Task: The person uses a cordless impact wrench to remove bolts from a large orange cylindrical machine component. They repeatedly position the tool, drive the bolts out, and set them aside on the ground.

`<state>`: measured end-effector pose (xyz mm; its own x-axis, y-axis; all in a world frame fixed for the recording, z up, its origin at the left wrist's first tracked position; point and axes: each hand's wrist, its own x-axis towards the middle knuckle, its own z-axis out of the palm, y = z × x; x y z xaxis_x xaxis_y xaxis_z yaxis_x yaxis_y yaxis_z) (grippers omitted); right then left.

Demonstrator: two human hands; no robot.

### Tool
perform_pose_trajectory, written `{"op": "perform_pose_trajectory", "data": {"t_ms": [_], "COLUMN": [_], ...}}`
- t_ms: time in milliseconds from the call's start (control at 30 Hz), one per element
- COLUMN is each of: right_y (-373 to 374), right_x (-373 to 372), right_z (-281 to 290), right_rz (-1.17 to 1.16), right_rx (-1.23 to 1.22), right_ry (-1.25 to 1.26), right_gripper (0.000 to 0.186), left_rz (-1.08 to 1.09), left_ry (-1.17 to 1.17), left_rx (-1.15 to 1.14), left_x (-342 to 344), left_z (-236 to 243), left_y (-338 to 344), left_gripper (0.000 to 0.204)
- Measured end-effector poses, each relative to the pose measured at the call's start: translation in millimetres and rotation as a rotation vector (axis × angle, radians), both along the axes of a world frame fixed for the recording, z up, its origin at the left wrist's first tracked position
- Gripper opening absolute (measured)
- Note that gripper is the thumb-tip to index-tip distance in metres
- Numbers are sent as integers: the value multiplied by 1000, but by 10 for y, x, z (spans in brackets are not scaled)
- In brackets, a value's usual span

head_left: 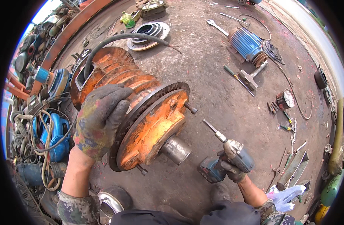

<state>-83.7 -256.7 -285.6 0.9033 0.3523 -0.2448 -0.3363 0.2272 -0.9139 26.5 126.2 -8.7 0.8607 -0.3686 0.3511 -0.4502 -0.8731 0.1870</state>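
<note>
An orange, worn motor [149, 131] with cooling ribs lies tilted before me, its round end cover facing right and toward me. A bare steel shaft [176, 150] sticks out of the cover. Two bolts stand partly out of it, an upper bolt [191, 108] and a lower bolt [142, 170]. My gloved left hand [100, 118] is closed over the motor's ribbed body behind the dark flange. In my gloved right hand [232, 168] is a blue and grey cordless impact driver [237, 153]. Its long socket bit [213, 129] points at the upper bolt, with a gap between them.
A black cable [130, 36] arches from the motor. Beyond lie a flanged ring [162, 35], a blue motor [245, 43], a hammer [248, 79] and a screwdriver [235, 77]. A red can [285, 99] and several tools lie right. Blue machine parts [59, 138] crowd the left.
</note>
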Motion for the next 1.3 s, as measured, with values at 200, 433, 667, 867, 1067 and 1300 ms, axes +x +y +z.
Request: {"op": "perform_pose_trajectory", "data": {"t_ms": [200, 433, 667, 867, 1067, 1300], "right_y": [114, 59, 115, 94, -23, 136], "right_x": [267, 470, 758, 872, 633, 652], "right_z": [-227, -386, -132, 111, -127, -127], "right_rz": [47, 210, 229, 388, 340, 198], "right_rx": [72, 48, -245, -476, -248, -196], "right_ry": [72, 153, -13, 261, 293, 277], "right_gripper": [52, 41, 26, 26, 22, 22], "left_rz": [3, -2, 32, 26, 46, 56], "left_ry": [483, 510, 563, 581, 568, 541], "left_rx": [-264, -183, -130, -65, -68, -47], "left_x": [665, 818, 880, 966, 882, 919], "left_z": [-422, -441, -464, -475, -494, -506], "left_y": [302, 282, 351, 314, 359, 265], "left_gripper": [34, 58, 62, 65, 66, 67]}}
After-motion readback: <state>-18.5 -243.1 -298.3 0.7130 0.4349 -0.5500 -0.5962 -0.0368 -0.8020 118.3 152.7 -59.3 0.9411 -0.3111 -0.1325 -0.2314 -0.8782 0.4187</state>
